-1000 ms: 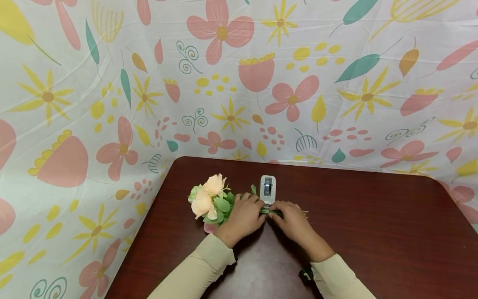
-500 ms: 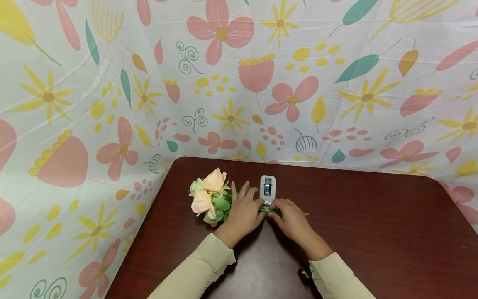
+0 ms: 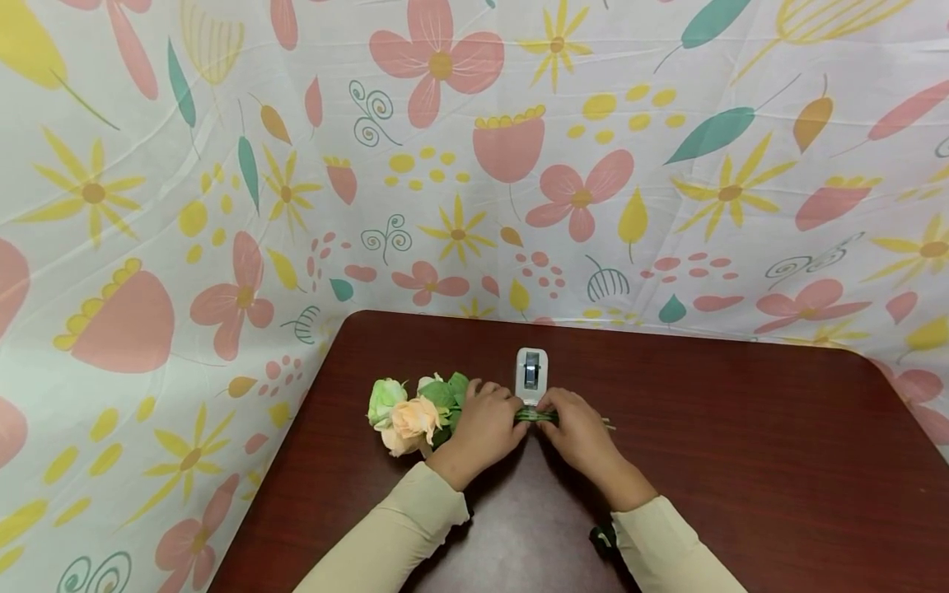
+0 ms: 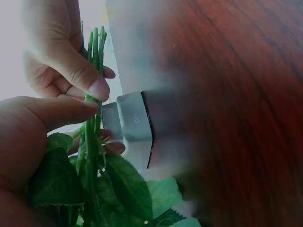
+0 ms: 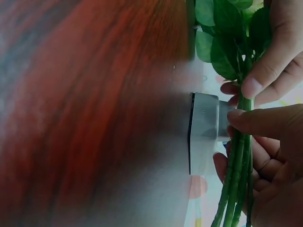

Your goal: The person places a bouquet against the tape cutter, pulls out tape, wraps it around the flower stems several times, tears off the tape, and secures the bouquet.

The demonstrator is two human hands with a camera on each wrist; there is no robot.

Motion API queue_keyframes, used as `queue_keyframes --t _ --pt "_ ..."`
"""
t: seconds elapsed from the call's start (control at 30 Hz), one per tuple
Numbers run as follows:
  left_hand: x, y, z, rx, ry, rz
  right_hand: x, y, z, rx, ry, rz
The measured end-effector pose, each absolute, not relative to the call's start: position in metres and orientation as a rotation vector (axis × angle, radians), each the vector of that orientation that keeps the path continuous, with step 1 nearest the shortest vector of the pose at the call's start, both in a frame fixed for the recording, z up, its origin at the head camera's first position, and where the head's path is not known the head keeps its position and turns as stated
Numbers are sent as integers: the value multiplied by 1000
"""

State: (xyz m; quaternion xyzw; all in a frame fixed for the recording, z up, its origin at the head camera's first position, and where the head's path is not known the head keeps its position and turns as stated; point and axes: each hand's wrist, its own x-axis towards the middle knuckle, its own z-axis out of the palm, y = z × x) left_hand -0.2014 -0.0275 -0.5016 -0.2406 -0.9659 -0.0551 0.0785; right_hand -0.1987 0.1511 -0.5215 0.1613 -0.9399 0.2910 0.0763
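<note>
A bouquet of cream and pale green roses (image 3: 413, 418) lies sideways, blooms to the left. My left hand (image 3: 483, 428) grips the green stems (image 4: 90, 156) near the leaves, thumb on one side and fingers behind. Close beside it, my right hand (image 3: 582, 435) pinches the same stems (image 5: 239, 165) further toward their cut ends. The white tape dispenser (image 3: 531, 375) stands just beyond both hands. From its front, a strip of clear tape (image 5: 226, 120) reaches the stems between the two thumbs. The far fingers of both hands are partly hidden behind the stems.
A dark reddish wooden table (image 3: 741, 445) spreads under everything. Flower-printed cloth (image 3: 593, 165) hangs behind it and along its left side. A dark band (image 3: 604, 539) shows by the right sleeve.
The bouquet has turned about its stems, so the green rose and leaves now face up. The left fingers stretched out half a second ago and have curled back in. The dispenser has stayed put.
</note>
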Motion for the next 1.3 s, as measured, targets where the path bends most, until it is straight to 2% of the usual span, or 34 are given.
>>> queue_keyframes --t 0.4,1.3 --pt "-204 -25 -510 -693 -2896 -372 -200 153 -520 477 -2805 928" --pt "-199 -24 -513 -694 -2870 -426 -196 161 -519 515 -2832 1004"
